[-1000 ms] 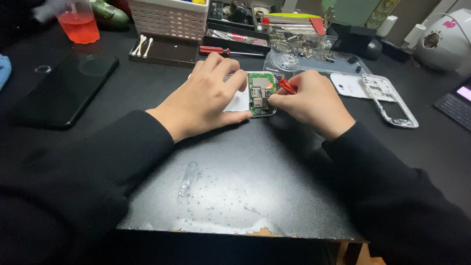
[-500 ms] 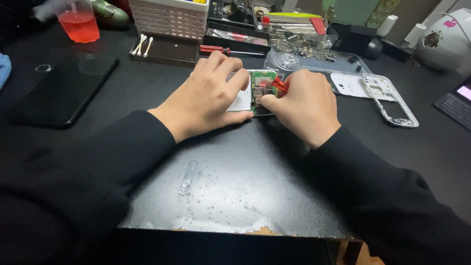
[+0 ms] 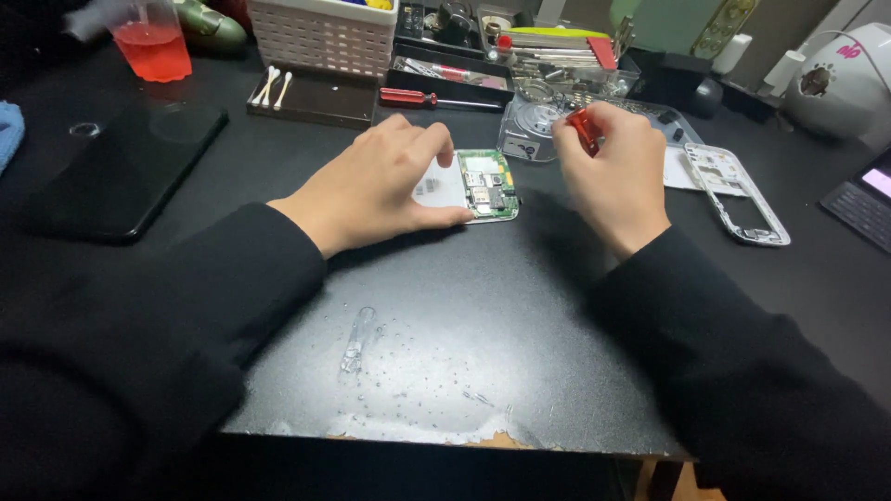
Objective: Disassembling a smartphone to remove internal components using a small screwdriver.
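Left hand (image 3: 385,186) pins the green circuit board (image 3: 489,186) flat, its long axis twelve-to-six; right hand (image 3: 613,176), at three o'clock, lifted clear, grips a red screwdriver (image 3: 584,131).

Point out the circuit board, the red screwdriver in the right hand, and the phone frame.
circuit board (image 3: 489,186), head view, green middle.
red screwdriver (image 3: 584,129), head view, handle.
phone frame (image 3: 742,199), head view, its right rail.

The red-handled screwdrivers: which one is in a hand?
The small one in the right hand, raised off the table. The longer one lies untouched on the dark tray behind.
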